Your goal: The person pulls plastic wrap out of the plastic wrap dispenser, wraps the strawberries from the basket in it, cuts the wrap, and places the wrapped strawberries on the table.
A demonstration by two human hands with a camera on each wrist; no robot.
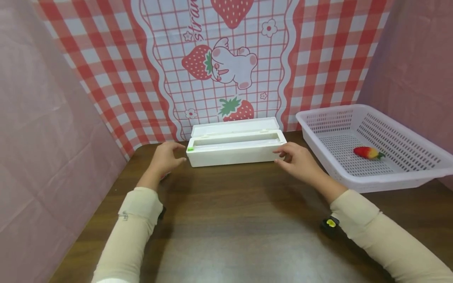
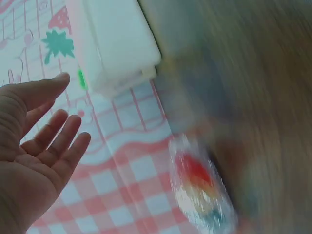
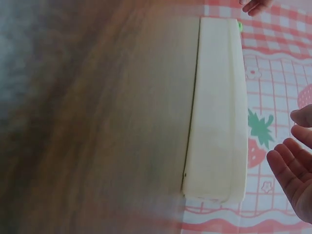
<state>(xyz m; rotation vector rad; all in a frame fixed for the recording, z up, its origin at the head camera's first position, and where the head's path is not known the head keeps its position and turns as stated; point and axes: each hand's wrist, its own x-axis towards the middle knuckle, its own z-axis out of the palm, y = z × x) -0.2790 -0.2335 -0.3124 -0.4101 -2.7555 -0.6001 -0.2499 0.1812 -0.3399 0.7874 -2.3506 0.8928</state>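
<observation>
Lettering "stra…" runs up the strawberry backdrop. A long white dispenser box, lid open, green tab at one end, sits between the released left hand and released right hand.

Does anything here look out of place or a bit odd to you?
Little stands out. The white dispenser box sits squarely on the table with its lid open. One strawberry lies alone in the basket, while another wrapped one lies on the table beside the left hand.
</observation>
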